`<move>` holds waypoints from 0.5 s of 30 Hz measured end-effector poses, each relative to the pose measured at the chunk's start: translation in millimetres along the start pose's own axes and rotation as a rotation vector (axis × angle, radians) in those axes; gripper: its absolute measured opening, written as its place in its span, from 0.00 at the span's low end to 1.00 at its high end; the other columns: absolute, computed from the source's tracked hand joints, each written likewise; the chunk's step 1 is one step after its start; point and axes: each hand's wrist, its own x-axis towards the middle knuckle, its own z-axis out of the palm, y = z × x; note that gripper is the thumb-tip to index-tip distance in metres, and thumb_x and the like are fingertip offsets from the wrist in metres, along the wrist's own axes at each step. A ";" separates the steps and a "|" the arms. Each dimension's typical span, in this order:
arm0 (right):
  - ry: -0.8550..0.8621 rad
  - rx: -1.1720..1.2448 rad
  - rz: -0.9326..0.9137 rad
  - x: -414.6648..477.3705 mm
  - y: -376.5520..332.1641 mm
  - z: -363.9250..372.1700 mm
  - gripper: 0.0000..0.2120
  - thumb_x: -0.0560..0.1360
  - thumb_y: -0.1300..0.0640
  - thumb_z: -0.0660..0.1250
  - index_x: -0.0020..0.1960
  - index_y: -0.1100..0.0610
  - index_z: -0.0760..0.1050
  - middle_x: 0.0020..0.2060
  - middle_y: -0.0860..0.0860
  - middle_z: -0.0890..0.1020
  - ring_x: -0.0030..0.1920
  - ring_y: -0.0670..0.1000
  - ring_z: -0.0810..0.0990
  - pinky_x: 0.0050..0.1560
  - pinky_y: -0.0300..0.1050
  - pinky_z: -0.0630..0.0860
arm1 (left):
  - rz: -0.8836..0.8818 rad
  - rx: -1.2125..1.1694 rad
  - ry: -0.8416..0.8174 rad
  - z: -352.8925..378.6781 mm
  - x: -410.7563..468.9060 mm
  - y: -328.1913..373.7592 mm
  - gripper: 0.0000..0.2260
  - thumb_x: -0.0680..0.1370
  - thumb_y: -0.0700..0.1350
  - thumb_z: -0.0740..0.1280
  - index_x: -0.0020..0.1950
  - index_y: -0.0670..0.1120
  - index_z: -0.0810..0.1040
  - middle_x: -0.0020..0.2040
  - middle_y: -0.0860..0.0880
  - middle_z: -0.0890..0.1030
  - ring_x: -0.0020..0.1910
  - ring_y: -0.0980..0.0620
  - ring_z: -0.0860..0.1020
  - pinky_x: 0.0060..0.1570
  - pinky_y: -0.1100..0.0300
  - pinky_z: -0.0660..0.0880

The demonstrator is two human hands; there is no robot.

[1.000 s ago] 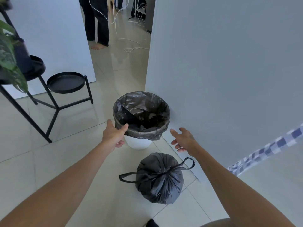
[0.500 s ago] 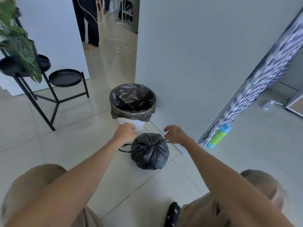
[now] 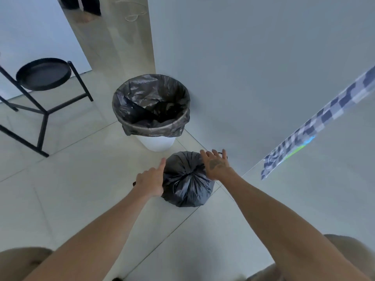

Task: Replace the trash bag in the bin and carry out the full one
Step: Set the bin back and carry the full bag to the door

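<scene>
Black tied trash bag (image 3: 185, 186), glossy black liner (image 3: 151, 107) in white bin (image 3: 157, 142), pale grey-white floor tiles (image 3: 60, 189), matte black plant stand (image 3: 43, 75), blue-and-white checked strip (image 3: 324, 122), beige trousers (image 3: 20, 262), light grey wall (image 3: 253, 57)

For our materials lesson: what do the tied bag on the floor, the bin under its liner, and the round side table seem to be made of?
Tied bag: thin dark plastic film, slightly glossy, gathered into fine creases at the knot.
Bin: probably white plastic, smooth and matte; only its lower wall shows below the liner, the same crinkled film.
Side table: likely black painted metal, judging by its thin straight legs and rimmed tray.
</scene>
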 end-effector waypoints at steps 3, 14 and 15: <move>-0.076 -0.156 0.038 9.9 3.3 5.2 0.42 0.78 0.52 0.66 0.81 0.57 0.42 0.69 0.55 0.75 0.73 0.59 0.68 0.76 0.70 0.40 | -0.047 -0.045 -0.039 1.3 10.1 -0.1 0.43 0.76 0.40 0.67 0.82 0.51 0.42 0.57 0.42 0.79 0.52 0.41 0.80 0.47 0.51 0.75; -0.161 0.327 0.117 -115.0 10.8 -117.5 0.16 0.80 0.58 0.54 0.65 0.58 0.73 0.58 0.58 0.80 0.55 0.61 0.80 0.54 0.52 0.78 | -0.081 -0.521 -0.138 -131.2 -95.8 25.2 0.15 0.73 0.48 0.67 0.30 0.43 0.70 0.29 0.48 0.71 0.32 0.46 0.74 0.31 0.60 0.66; -0.177 0.378 0.135 -132.8 10.7 -135.1 0.17 0.80 0.58 0.54 0.65 0.58 0.73 0.58 0.58 0.80 0.55 0.61 0.81 0.52 0.51 0.78 | -0.065 -0.555 -0.128 -147.9 -110.9 29.0 0.17 0.74 0.49 0.67 0.29 0.44 0.67 0.27 0.49 0.70 0.29 0.48 0.71 0.30 0.60 0.64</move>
